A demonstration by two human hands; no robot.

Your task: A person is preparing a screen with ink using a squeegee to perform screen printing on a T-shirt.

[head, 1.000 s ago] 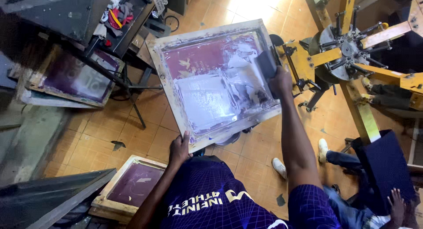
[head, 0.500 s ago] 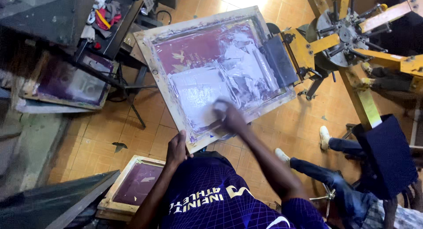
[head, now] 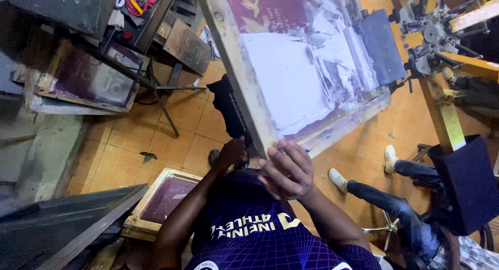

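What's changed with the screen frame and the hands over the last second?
The wooden-framed printing screen has tilted up toward the camera. The right hand came off its far side to the near corner; the left hand stays under the near edge, by the black cloth. The yellow press is unmoved.

— We are in a screen-printing workshop: a wooden-framed printing screen (head: 291, 67), smeared with white ink, is tilted up on a yellow rotary press (head: 447, 25).

— We see more proof on the orange tiled floor (head: 150, 135): a spare screen (head: 161, 200) leans by the near edge of a dark table (head: 67, 228), and another purple-coated screen (head: 83, 77) rests under a metal workbench (head: 62, 10). We also note a dark garment platen (head: 468, 184) at the press's right edge.
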